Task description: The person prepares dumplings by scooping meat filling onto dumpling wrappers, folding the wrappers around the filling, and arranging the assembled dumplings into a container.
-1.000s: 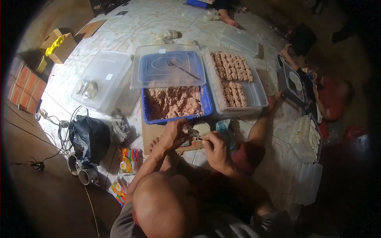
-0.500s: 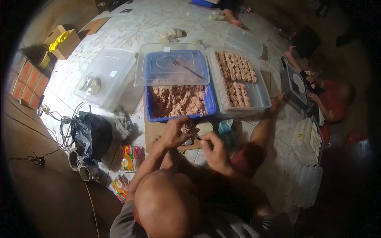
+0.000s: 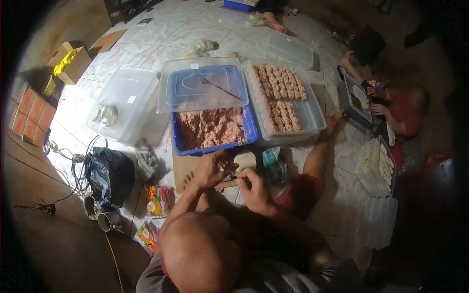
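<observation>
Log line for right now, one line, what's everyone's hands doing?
left hand: holds small blurry piece | right hand: fingertips at it | blue tub: pink minced mixture inside | clear lid: partly covering

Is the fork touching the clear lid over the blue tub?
Touching. The head view shows the fork lying across the top of the clear lid.

Beyond the fingers (image 3: 244, 174), the tub (image 3: 253, 137) is deep blue, its mixture (image 3: 210, 128) pinkish-brown; left of them, the cloth (image 3: 145, 160) is checked grey and white, the bag (image 3: 111, 173) black; around them, the floor (image 3: 149, 52) is white, veined tan
</observation>
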Tool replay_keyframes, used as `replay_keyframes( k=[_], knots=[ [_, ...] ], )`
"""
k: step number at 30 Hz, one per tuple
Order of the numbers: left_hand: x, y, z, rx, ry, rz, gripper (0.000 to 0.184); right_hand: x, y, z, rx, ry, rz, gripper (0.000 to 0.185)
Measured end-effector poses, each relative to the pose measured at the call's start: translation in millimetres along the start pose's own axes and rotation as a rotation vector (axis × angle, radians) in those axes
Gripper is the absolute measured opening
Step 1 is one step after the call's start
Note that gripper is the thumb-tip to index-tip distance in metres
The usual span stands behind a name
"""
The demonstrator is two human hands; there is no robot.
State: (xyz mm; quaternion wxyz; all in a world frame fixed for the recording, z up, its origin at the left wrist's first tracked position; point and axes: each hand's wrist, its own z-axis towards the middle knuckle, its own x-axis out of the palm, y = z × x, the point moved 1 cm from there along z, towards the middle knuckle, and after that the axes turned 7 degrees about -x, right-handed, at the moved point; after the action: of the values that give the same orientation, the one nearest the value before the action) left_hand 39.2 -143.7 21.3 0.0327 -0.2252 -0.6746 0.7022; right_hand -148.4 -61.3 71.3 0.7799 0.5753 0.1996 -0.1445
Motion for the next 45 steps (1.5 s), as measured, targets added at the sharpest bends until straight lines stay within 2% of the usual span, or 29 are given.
replay_keyframes(
  k=[2,3,4,6,7,8,9,11,12,14,15,16,18,20,22,23,24,28,30,31,32,35,36,38,39,40,42,44,45],
  knots=[
    [5.6,9.4,8.5,0.17,-0.123,0.053,0.031,-1.5,-8.5,5.9,-0.038,-0.023,-0.025,0.008],
    [-5.6,-0.1,-2.5,0.034,-0.098,-0.085,0.033,-10.0,-10.9,11.7,-0.012,-0.115,-0.067,0.007],
    [-13.7,-2.7,-8.9,0.027,-0.089,-0.085,0.033,-18.5,-14.0,14.0,0.027,-0.207,-0.107,0.008],
    [-29.1,0.8,-20.2,-0.153,-0.118,-0.198,0.038,-33.1,-52.2,23.7,-0.003,-0.299,-0.311,0.007],
    [-31.9,19.6,-23.9,-0.344,-0.064,-0.199,0.041,-30.6,-82.5,23.8,0.055,-0.242,-0.343,0.006],
    [-27.0,44.9,-27.9,-0.338,-0.066,-0.194,0.041,-28.1,-100.3,25.7,0.108,-0.184,-0.374,0.006],
    [-20.7,73.5,-31.0,-0.315,-0.177,-0.107,0.041,-18.7,-96.3,27.4,0.065,-0.171,-0.409,0.004],
    [-24.5,51.2,-31.0,-0.223,-0.221,-0.022,0.04,7.2,-81.2,27.9,-0.063,-0.102,-0.367,0.004],
    [-28.6,30.1,-33.9,-0.228,-0.217,-0.019,0.04,20.9,-79.9,32.9,-0.212,-0.127,-0.398,0.003],
    [-30.5,0.0,-40.5,-0.101,0.008,-0.278,0.035,26.1,-69.9,44.2,-0.096,0.021,-0.348,0.006],
    [-29.5,-8.7,-45.1,-0.107,0.016,-0.467,0.031,24.3,-76.9,54.5,-0.098,0.021,-0.347,0.006],
    [-28.5,-6.2,-44.8,-0.108,0.015,-0.466,0.031,20.3,-87.8,63.4,-0.072,-0.033,-0.358,0.007],
    [-23.9,11.3,-43.0,-0.327,-0.121,-0.561,0.031,2.4,-92.3,64.8,-0.112,-0.066,-0.499,0.008],
    [-23.0,21.5,-30.8,-0.271,-0.095,-0.431,0.034,-4.5,-108.8,54.5,-0.171,-0.065,-0.534,0.009],
    [-18.5,14.7,-24.2,-0.029,-0.114,-0.19,0.036,-30.2,-88.6,44.4,-0.108,0.018,-0.571,0.009],
    [-19.8,6.1,-25.3,-0.174,-0.045,-0.206,0.038,-41.2,-75.2,38.9,-0.043,0.102,-0.601,0.009],
    [-19.7,-1.3,-24.6,-0.173,-0.044,-0.211,0.038,-49.1,-68.3,38.8,-0.042,0.104,-0.605,0.009],
    [-20.4,-29.2,-21.8,-0.104,-0.02,-0.123,0.038,-59.8,-24.2,45.2,0.043,0.025,-0.385,0.006],
    [-17.9,-17.6,-18.6,-0.064,-0.018,-0.114,0.038,-45.9,7.7,38.2,0.028,-0.054,-0.032,0.009],
    [-10.5,-5.0,-11.6,-0.052,-0.105,-0.005,0.037,-36.5,24.2,32.4,0.024,-0.059,-0.038,0.01],
    [-6.5,8.0,-9.6,-0.06,-0.105,-0.002,0.037,-19.2,10.9,25.1,-0.156,-0.052,-0.075,0.01],
    [-8.8,6.4,0.2,0.149,-0.153,0.078,0.026,-8.2,14.9,17.5,-0.128,0.007,-0.076,0.01],
    [-11.0,3.2,1.8,0.153,-0.16,0.082,0.026,-9.4,20.5,22.4,-0.137,0.007,-0.074,0.01],
    [-7.9,0.4,-1.1,0.003,-0.158,0.036,0.026,-11.1,26.6,21.5,0.002,-0.108,0.006,0.009],
    [-5.1,-12.9,-4.0,0.043,-0.226,-0.077,0.028,-4.1,19.9,25.8,-0.114,-0.075,0.031,0.009],
    [-5.4,-11.8,-4.7,0.046,-0.217,-0.082,0.028,-6.5,17.7,21.4,-0.11,-0.081,0.023,0.009],
    [-16.4,-9.4,-0.8,0.113,-0.091,-0.21,0.031,-11.6,22.0,25.6,-0.209,0.017,-0.097,0.011],
    [-28.9,-33.0,-9.1,0.054,-0.192,-0.284,0.038,-18.8,30.2,40.5,-0.177,-0.032,-0.088,0.011],
    [-34.8,-25.4,-9.8,-0.094,-0.115,-0.194,0.038,-23.4,33.6,45.9,-0.128,-0.075,-0.074,0.012]
  ],
)
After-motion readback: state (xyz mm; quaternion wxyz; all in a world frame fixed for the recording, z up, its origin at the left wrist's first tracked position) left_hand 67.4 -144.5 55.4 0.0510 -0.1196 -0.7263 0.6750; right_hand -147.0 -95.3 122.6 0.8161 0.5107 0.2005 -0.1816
